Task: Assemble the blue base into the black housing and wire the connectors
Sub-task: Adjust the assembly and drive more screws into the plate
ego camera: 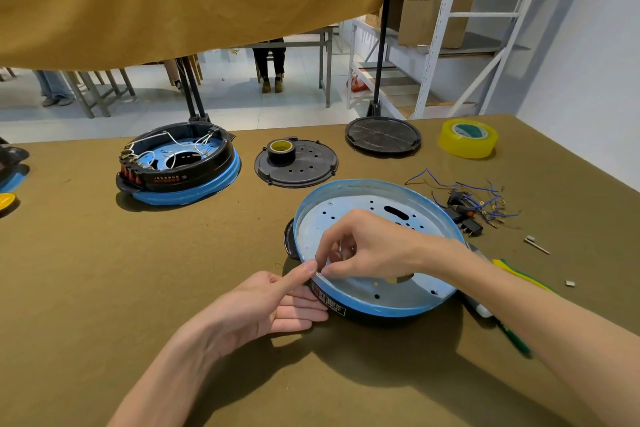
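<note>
The round blue base (408, 291) sits inside the black housing (363, 317) on the table in front of me, its perforated pale inside facing up. My left hand (273, 305) holds the housing's near-left wall, thumb up on the blue rim and fingers against the labelled black side. My right hand (360, 243) reaches over the base and pinches the rim next to that thumb. A heap of blue wires, connectors and black switches (474, 204) lies to the right of the base.
A second wired blue-and-black unit (180, 166) stands at the back left. Two black round covers (298, 166) (382, 133) lie behind, one bearing a small tape roll (281, 149). A yellow tape roll (467, 138) sits far right. A green-handled screwdriver (509, 333) and small metal parts (535, 244) lie right.
</note>
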`<state>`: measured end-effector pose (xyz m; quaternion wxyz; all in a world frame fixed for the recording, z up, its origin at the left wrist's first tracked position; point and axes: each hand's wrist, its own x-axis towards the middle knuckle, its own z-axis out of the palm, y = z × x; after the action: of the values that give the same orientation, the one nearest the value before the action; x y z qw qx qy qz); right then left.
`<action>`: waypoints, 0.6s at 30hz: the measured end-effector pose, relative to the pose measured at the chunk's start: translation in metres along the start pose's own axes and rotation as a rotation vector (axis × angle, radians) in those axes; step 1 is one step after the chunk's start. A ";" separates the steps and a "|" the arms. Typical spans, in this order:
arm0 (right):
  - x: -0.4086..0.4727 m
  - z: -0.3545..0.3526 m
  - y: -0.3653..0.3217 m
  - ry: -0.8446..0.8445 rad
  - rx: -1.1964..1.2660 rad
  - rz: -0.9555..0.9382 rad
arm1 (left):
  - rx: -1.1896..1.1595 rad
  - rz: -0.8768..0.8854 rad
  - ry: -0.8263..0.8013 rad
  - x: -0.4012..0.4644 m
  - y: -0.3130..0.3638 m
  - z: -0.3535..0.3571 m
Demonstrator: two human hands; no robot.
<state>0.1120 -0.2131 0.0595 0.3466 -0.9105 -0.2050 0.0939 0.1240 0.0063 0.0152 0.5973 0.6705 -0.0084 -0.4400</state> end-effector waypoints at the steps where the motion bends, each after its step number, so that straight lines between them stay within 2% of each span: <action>1: 0.000 0.002 0.000 0.010 -0.017 0.001 | 0.000 0.003 -0.003 0.000 0.000 0.000; 5: -0.004 0.005 -0.003 0.094 -0.023 0.029 | -0.036 0.026 0.033 0.002 -0.001 0.003; 9: -0.026 -0.011 0.003 0.349 0.015 0.097 | -0.130 0.056 0.158 0.004 0.001 0.010; 13: -0.057 -0.024 0.015 0.633 -0.102 0.257 | -0.213 0.088 0.221 0.009 0.005 0.018; 18: -0.101 -0.027 0.028 0.798 -0.302 0.497 | -0.250 0.120 0.292 0.013 0.015 0.028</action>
<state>0.0383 -0.2921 0.0639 0.2294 -0.9368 0.1559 -0.2131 0.1231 -0.0277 0.0226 0.6959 0.6461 0.0933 -0.2993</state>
